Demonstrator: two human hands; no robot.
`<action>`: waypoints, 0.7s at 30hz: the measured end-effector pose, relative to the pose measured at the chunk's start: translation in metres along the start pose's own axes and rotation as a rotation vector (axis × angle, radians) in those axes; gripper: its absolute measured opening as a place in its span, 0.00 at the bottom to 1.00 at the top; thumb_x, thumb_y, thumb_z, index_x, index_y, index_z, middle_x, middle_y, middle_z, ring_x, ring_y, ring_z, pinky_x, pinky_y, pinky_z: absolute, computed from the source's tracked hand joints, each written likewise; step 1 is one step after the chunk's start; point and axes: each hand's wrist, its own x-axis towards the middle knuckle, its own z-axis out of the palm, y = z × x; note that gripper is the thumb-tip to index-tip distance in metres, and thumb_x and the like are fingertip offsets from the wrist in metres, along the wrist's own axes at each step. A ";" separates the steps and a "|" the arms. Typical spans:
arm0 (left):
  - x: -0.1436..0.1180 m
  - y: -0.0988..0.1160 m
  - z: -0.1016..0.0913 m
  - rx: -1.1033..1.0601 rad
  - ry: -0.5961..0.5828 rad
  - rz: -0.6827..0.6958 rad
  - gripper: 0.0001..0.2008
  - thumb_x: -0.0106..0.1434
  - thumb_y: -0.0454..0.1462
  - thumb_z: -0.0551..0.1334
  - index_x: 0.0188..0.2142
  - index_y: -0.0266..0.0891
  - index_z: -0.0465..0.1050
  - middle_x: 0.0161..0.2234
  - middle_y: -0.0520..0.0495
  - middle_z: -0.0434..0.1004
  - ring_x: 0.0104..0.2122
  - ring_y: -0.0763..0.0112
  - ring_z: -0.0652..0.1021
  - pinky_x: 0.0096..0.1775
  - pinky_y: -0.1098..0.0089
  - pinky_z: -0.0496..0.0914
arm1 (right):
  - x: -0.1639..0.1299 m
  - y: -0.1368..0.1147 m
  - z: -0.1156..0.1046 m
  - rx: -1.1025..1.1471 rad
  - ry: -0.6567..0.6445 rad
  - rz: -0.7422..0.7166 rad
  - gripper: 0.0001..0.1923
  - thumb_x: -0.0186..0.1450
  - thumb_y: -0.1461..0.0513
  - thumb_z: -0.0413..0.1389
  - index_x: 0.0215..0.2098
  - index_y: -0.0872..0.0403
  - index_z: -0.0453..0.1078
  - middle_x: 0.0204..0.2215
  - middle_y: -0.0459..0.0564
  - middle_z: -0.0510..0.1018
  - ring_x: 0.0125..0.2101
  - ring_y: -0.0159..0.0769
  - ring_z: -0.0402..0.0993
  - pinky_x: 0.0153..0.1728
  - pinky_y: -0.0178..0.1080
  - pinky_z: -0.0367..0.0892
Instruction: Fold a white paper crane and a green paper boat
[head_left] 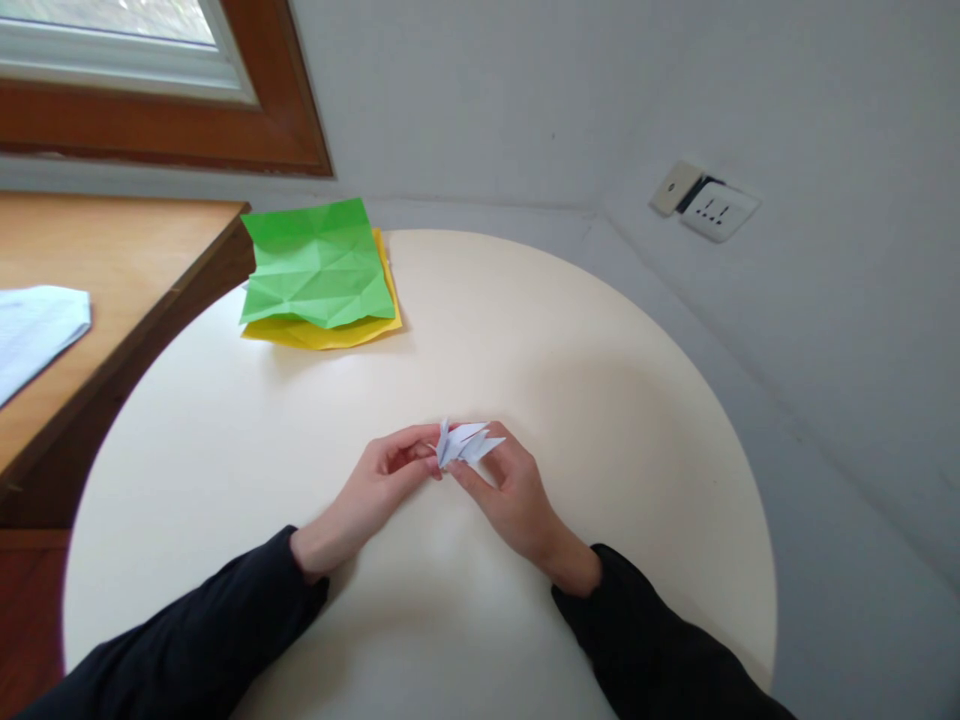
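Head view shows a round cream table (600, 350) and, a little toward its near edge from the middle, both hands meet over a small folded white paper figure (466, 443). The left hand (379, 490) lies with its wrist on the surface and its fingers curl closed around the left end of the figure, thumb and forefinger pinching the paper there. The right hand (517, 495) holds the other side — its fingers are closed under and behind the pointed flaps, which stick out to the right. The figure is held just above the surface; I cannot tell if its underside touches the table. By my judgement the paper is very light and thin, stiff only along the creases, and it will crush or lose its sharp folds if it is pressed hard; it is better to take it at the thick folded body, not at the thin points. At the far left edge of the table a creased green sheet (319, 262) lies on top of a yellow sheet (330, 332). Left of the table stands a wooden desk (112, 250) with a white paper (34, 330) on it, and a wall socket (720, 210) is on the right wall.
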 end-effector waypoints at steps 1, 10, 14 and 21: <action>0.000 0.001 -0.001 0.027 -0.019 0.007 0.14 0.55 0.38 0.65 0.42 0.37 0.75 0.32 0.48 0.76 0.33 0.70 0.73 0.39 0.71 0.66 | 0.000 0.000 0.000 0.006 0.002 0.011 0.08 0.61 0.60 0.57 0.38 0.52 0.69 0.39 0.52 0.75 0.41 0.39 0.72 0.45 0.43 0.67; 0.001 0.003 0.001 0.170 -0.022 0.016 0.17 0.55 0.40 0.66 0.43 0.35 0.73 0.40 0.43 0.76 0.41 0.63 0.75 0.45 0.64 0.68 | 0.002 -0.003 -0.001 0.028 -0.027 0.124 0.10 0.60 0.58 0.57 0.39 0.53 0.72 0.34 0.49 0.78 0.40 0.40 0.74 0.46 0.43 0.67; 0.001 0.002 0.001 0.156 -0.029 0.007 0.17 0.56 0.40 0.65 0.45 0.36 0.73 0.41 0.44 0.77 0.40 0.64 0.75 0.46 0.64 0.67 | 0.002 -0.002 -0.002 0.069 -0.044 0.121 0.10 0.61 0.59 0.56 0.40 0.52 0.73 0.38 0.49 0.79 0.41 0.39 0.74 0.46 0.42 0.67; -0.001 0.006 0.002 0.236 0.009 0.059 0.17 0.56 0.42 0.65 0.43 0.36 0.75 0.43 0.41 0.75 0.42 0.61 0.75 0.47 0.62 0.68 | 0.001 0.000 -0.002 0.073 -0.032 0.125 0.10 0.62 0.59 0.56 0.40 0.53 0.74 0.37 0.49 0.79 0.40 0.39 0.74 0.45 0.41 0.68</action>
